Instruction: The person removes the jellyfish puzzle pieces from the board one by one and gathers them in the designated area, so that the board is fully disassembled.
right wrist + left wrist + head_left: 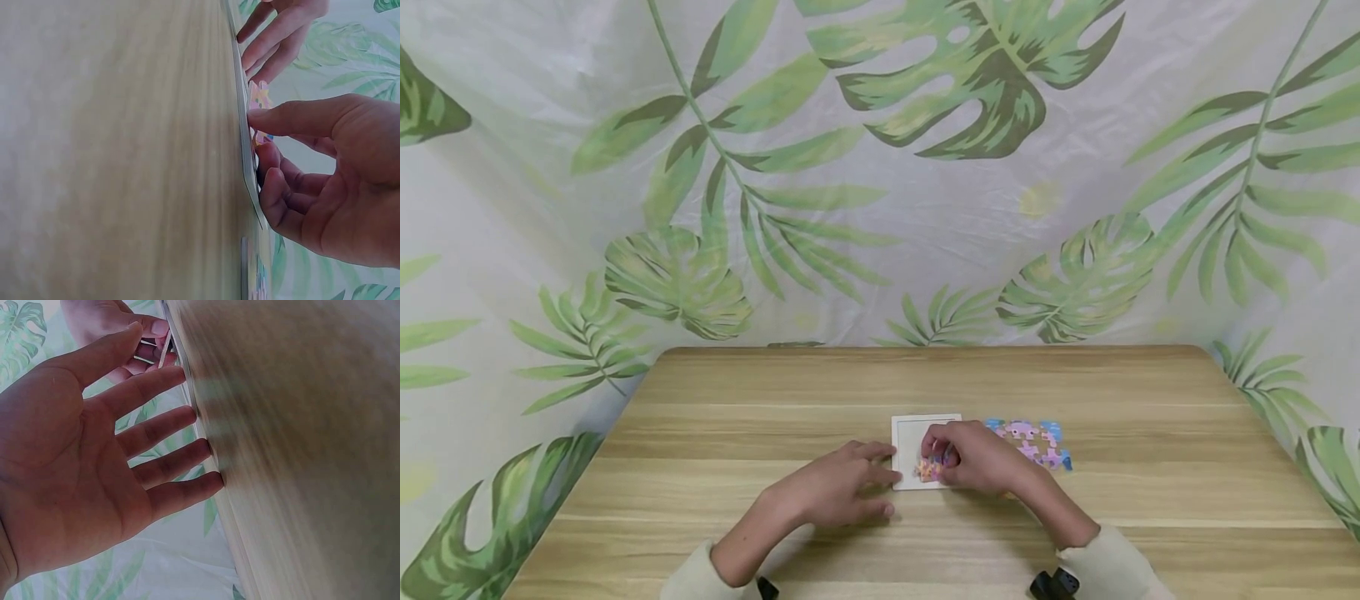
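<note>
A square white puzzle board [908, 433] with a thin border line lies on the wooden table. My right hand [981, 458] pinches a small, colourful jigsaw piece [929, 469], pink, orange and yellow, over the board's lower part. In the right wrist view this jigsaw piece [260, 94] stands tilted up from the board, between thumb and curled fingers; whether it is one piece or several joined cannot be told. My left hand [842, 483] has its fingers spread, fingertips at the board's left edge. The left wrist view shows its palm [75, 456] with nothing held.
Just right of the board lies a partly joined group of pink and blue jigsaw pieces [1043, 450], partly hidden by the right hand. The wooden table [760, 383] reaches back to a leaf-patterned cloth [850, 275].
</note>
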`<state>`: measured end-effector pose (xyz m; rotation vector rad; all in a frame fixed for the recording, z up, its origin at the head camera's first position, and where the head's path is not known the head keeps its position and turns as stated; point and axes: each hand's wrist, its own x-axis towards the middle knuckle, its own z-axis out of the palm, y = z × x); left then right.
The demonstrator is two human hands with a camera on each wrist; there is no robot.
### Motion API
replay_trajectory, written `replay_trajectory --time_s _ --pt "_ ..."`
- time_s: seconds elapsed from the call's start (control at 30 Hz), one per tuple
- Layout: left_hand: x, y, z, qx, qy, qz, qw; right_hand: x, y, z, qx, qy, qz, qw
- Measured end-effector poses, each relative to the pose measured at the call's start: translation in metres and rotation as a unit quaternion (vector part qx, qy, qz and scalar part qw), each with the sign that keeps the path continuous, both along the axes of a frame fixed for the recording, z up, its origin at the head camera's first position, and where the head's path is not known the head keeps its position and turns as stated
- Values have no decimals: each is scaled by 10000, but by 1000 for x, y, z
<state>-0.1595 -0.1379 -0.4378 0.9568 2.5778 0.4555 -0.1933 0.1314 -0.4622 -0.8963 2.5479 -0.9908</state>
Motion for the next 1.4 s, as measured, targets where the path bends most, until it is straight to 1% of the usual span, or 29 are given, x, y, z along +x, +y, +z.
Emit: replay_trajectory --time_s 0.1,0.23,0.3,0.53,0.67,0.83,0.93,1.07,1.2,1.4 --pt "0 0 0 -8 -12 19 10000 0 0 0 -14 38 21 10000" --pt "0 -1 0 21 -36 35 10000 1 0 1 -157 5 55 9999" --pt "0 -1 0 30 -39 38 10000 2 0 1 -226 -62 23 9997" --pt "0 -1 0 27 -43 23 10000 3 5 6 -501 -508 -129 9974" --pt "0 -1 1 19 -58 15 10000 3 12 9 -586 -553 -127 9967" --pt "1 -1 1 24 -107 47 9999 4 25 9 -538 -524 -190 9970" --pt "1 0 0 26 -135 80 9999 6 35 7 -535 -579 -242 9966" --pt "1 0 -1 -33 -100 113 9999 9 49 7 -569 -630 -295 9959" --pt "1 0 -1 -22 -60 95 9999 12 64 7 -669 -644 -295 9952" --pt "2 0 0 -18 -101 72 9999 16 83 5 -815 -567 -261 9947"
